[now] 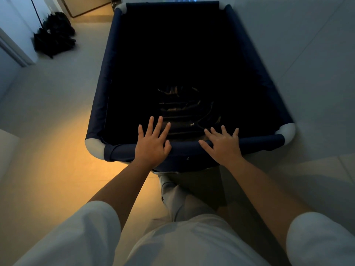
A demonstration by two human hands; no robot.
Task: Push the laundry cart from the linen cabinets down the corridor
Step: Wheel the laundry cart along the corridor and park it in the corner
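Both bare arms extended forward, white short sleeves. Left hand (152, 144) and right hand (223, 144) lie flat, fingers spread straight, palms pressing the near rail of the dark navy fabric laundry cart (107, 77). Cart stands directly ahead on pale tiles; black bags (54, 35) far left of it.

Pale tiled floor (57, 112) — laundry cart (99, 96) stands on it, black heap (53, 35) lying far left.
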